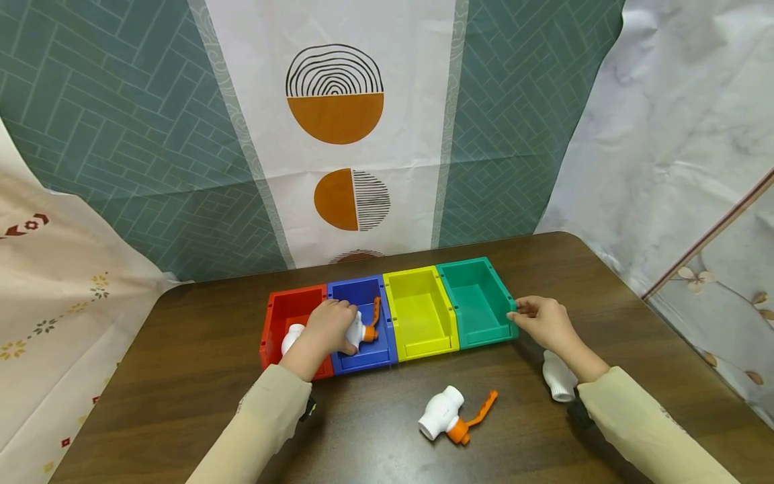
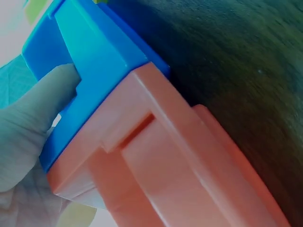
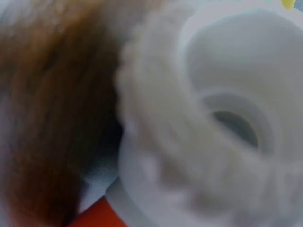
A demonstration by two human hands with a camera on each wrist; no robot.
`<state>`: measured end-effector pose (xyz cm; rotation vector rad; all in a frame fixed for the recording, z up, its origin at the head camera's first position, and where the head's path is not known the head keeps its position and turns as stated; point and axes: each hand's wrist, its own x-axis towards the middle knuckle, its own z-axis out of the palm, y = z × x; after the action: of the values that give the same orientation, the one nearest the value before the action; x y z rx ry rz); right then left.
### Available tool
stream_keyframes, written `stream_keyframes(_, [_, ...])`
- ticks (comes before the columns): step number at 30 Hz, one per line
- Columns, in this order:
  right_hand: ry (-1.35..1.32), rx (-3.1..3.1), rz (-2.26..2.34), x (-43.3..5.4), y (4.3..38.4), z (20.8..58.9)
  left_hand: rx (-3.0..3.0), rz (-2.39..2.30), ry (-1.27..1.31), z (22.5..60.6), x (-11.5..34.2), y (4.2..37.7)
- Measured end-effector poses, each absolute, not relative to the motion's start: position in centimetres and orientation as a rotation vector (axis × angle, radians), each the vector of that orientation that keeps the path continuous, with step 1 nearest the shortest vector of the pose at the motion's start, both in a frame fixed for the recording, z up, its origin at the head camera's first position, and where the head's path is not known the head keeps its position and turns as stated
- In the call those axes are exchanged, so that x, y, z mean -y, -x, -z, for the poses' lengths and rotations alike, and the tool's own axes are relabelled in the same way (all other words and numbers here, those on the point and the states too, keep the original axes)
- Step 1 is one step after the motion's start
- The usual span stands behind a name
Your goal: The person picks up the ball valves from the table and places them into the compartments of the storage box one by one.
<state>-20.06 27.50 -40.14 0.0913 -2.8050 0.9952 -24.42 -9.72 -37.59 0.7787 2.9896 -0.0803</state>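
Inside the blue rectangular plastic bin (image 1: pixel 355 292), my left hand (image 1: pixel 326 326) grips a white plastic ball valve (image 1: pixel 357 329) with an orange lever. Well apart from it, my right hand (image 1: pixel 544 324) pinches the right wall of the green rectangular plastic bin (image 1: pixel 474 299). Between these bins stands the yellow rectangular plastic bin (image 1: pixel 420 312). At the left end, the red rectangular plastic bin (image 1: pixel 291 304) contains a white plastic fitting (image 1: pixel 291 337), partly hidden. On the dark brown wood-grain table (image 1: pixel 193 343), a second orange-levered valve (image 1: pixel 441 413) lies before the bins; a third white valve (image 1: pixel 556 375) lies near my right wrist.
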Motion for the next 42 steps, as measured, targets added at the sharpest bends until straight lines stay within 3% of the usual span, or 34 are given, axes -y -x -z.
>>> stream_keyframes(10, [-0.084, 2.804, -0.999, -27.4, 20.2, 40.2, -2.943, 0.189, -0.635, 37.2, 8.7, 24.6])
stream_keyframes(23, [-0.084, 2.807, -1.003, -27.3, 20.0, 40.3, -2.936, 0.126, -0.638, 37.5, 9.0, 24.7])
stream_keyframes(42, [-0.085, 2.797, -0.991, -27.4, 20.0, 40.2, -2.879, -0.402, -0.651, 36.6, 10.5, 24.5])
